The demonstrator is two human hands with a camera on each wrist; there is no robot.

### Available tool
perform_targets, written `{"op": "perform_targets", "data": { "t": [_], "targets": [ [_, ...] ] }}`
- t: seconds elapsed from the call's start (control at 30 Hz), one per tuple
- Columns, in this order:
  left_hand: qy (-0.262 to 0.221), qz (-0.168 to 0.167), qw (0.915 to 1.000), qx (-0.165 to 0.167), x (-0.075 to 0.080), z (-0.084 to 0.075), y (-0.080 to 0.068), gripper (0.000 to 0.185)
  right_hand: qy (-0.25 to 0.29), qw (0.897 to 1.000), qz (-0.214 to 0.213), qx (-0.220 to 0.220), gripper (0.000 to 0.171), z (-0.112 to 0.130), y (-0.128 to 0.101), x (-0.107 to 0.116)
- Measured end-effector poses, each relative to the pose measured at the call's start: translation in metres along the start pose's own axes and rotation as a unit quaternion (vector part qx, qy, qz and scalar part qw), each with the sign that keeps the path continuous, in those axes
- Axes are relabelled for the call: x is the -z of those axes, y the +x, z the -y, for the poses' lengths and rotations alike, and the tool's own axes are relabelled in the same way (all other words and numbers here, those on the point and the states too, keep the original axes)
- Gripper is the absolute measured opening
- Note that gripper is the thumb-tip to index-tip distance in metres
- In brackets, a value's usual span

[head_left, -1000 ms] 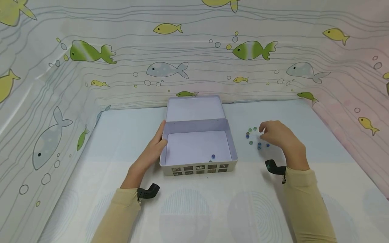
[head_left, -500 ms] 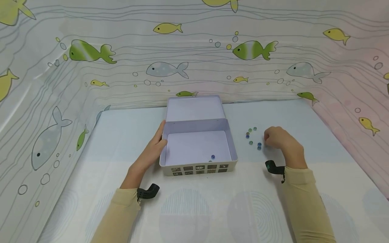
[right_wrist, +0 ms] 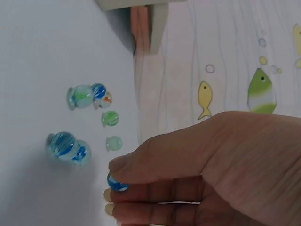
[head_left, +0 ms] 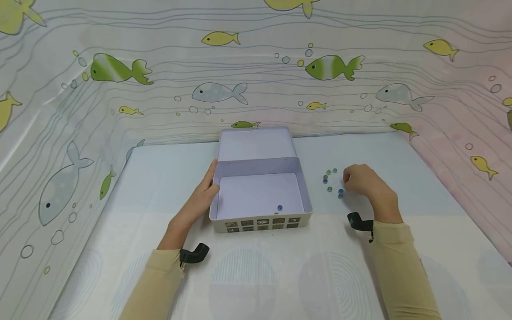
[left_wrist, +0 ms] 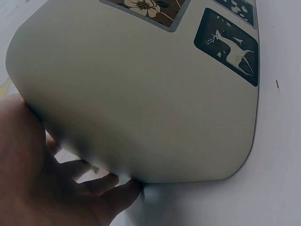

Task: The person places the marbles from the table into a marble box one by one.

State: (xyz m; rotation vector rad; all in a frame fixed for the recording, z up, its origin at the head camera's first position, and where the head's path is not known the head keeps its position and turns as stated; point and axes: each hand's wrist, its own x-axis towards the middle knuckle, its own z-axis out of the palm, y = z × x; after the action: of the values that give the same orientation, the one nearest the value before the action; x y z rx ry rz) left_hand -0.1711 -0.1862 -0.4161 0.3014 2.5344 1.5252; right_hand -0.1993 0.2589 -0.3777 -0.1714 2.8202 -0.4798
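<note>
A pale metal box (head_left: 260, 226) stands with its lid (head_left: 256, 144) raised at the back and printed pictures on its front. One blue marble (head_left: 280, 207) lies inside, near the front wall. My left hand (head_left: 202, 195) holds the box's left side, thumb over the rim; in the left wrist view its fingers (left_wrist: 124, 193) reach along the outer wall. To the right of the box my right hand (head_left: 366, 182) pinches a blue marble (right_wrist: 115, 183) between thumb and fingertips. Loose marbles, a green one (head_left: 330, 189) and a blue one (head_left: 341, 191) among them, lie between that hand and the box.
A white and pale blue sheet (head_left: 256, 275) covers the table. Behind and at both sides rises a fish-printed cloth (head_left: 256, 62). A black camera sits on each wrist, the right one (head_left: 360, 222) just over the sheet.
My right hand has reached down to the blue marble lying right of the group and gripped it, then moved slightly left with it. My left hand and the box have stayed put.
</note>
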Motion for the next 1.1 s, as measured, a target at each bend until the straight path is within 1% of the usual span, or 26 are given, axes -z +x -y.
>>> {"op": "perform_targets", "data": {
  "t": [0.1, 0.2, 0.37, 0.47, 0.53, 0.63, 0.7, 0.8, 0.9, 0.97, 1.07, 1.1],
  "targets": [
    [0.0, -0.001, 1.0, -0.005, 0.0, 0.002, 0.001, 0.074, 0.012, 1.0, -0.013, 0.018, 0.016, 0.006, 0.001, 0.002],
    [-0.005, -0.002, 1.0, -0.007, -0.001, 0.002, 0.001, 0.074, 0.027, 0.998, -0.025, 0.049, 0.016, 0.015, 0.001, 0.003],
    [-0.006, -0.001, 0.9999, -0.013, 0.0, 0.0, 0.001, 0.074, 0.056, 0.991, -0.058, 0.11, 0.014, 0.038, 0.0, 0.003],
    [-0.005, 0.0, 0.9999, -0.014, 0.001, 0.001, 0.001, 0.074, 0.07, 0.984, -0.087, 0.141, 0.013, 0.053, -0.002, -0.001],
    [-0.005, 0.001, 0.9999, -0.012, 0.001, 0.001, 0.001, 0.074, 0.077, 0.977, -0.114, 0.16, 0.014, 0.063, -0.002, -0.006],
    [-0.008, 0.001, 0.9999, -0.009, 0.001, 0.002, 0.0, 0.074, 0.079, 0.965, -0.16, 0.192, 0.014, 0.078, -0.003, -0.013],
    [-0.008, 0.001, 0.9999, -0.01, 0.001, 0.003, 0.0, 0.074, 0.077, 0.956, -0.179, 0.218, 0.013, 0.089, -0.005, -0.018],
    [-0.009, 0.001, 0.9999, -0.011, 0.001, 0.004, 0.0, 0.074, 0.064, 0.948, -0.182, 0.253, 0.013, 0.102, -0.006, -0.025],
    [-0.011, 0.003, 0.9999, -0.007, 0.001, 0.003, 0.0, 0.073, 0.05, 0.943, -0.172, 0.281, 0.013, 0.114, -0.007, -0.034],
    [-0.015, 0.005, 0.9999, -0.002, 0.001, 0.0, -0.001, 0.073, 0.04, 0.941, -0.165, 0.294, 0.013, 0.12, -0.005, -0.041],
    [-0.019, 0.011, 0.9998, 0.002, 0.003, -0.012, -0.005, 0.073, 0.026, 0.941, -0.147, 0.303, 0.011, 0.127, -0.002, -0.05],
    [-0.019, 0.013, 0.9997, 0.004, 0.004, -0.017, -0.007, 0.072, 0.02, 0.943, -0.136, 0.301, 0.01, 0.13, -0.001, -0.054]
  ]
}}
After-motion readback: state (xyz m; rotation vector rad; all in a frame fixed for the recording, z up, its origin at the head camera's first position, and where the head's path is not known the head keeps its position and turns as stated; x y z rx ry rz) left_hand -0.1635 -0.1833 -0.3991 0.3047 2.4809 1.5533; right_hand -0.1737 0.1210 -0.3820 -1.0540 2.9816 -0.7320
